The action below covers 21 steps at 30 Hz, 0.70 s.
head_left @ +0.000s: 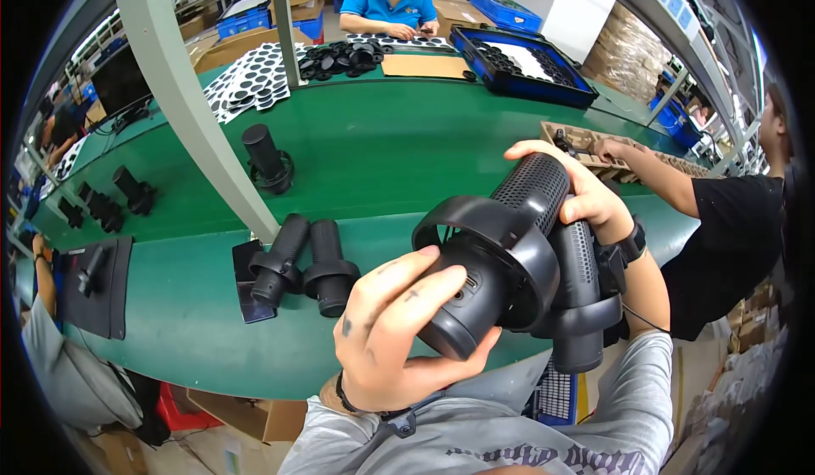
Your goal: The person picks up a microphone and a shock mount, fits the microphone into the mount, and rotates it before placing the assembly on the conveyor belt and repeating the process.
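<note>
A black microphone [533,185] with a perforated grille and a wide ring mount is held slanted in front of me. The fingers and thumb of my left hand [386,335] wrap its smooth lower end, beside a small port. My right hand [598,199] grips the grille end. A second black microphone [579,326] hangs under my right hand, close to the wrist; how it is held is partly hidden. To the left, two similar microphones [284,263] lie near the bench edge, beside a flat dark slab [255,301].
Another microphone [265,157] stands on the green bench [373,152], behind a grey post [195,110]. Across sit black round parts [340,59], dotted sheets [250,80] and a blue-edged tray [526,67]. At right, a co-worker's hand [609,150] reaches into a cardboard divider tray [671,163].
</note>
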Motion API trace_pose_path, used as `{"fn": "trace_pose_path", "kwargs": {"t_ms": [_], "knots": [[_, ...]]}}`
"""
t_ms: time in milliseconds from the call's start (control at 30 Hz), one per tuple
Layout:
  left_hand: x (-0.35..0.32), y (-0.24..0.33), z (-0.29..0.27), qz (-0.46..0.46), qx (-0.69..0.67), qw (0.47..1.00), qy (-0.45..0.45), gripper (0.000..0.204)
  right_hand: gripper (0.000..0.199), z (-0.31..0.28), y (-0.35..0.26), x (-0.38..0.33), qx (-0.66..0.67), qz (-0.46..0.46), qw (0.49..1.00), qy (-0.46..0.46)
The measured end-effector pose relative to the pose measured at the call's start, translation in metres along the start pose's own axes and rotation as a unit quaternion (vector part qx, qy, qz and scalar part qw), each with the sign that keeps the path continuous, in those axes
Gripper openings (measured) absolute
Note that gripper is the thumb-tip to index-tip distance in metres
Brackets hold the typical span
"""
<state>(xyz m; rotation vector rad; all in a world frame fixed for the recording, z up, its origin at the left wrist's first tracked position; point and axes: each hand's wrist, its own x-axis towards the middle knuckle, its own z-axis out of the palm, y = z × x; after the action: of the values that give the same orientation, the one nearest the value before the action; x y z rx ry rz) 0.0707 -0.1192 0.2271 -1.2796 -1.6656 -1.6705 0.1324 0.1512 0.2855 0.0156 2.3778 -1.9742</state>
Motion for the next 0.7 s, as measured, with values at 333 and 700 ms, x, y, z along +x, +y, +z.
{"fn": "trace_pose_path", "kwargs": {"t_ms": [333, 700], "knots": [[-0.004, -0.003, 0.009, 0.081, 0.017, 0.997, -0.008, 0.051, 0.095, -0.001, 0.005, 0.002, 0.052, -0.024, 0.998, -0.009], [-0.006, 0.005, 0.011, 0.218, 0.109, 0.961, -0.131, 0.021, 0.096, -0.001, 0.009, 0.006, 0.034, -0.011, 0.999, -0.030]]}}
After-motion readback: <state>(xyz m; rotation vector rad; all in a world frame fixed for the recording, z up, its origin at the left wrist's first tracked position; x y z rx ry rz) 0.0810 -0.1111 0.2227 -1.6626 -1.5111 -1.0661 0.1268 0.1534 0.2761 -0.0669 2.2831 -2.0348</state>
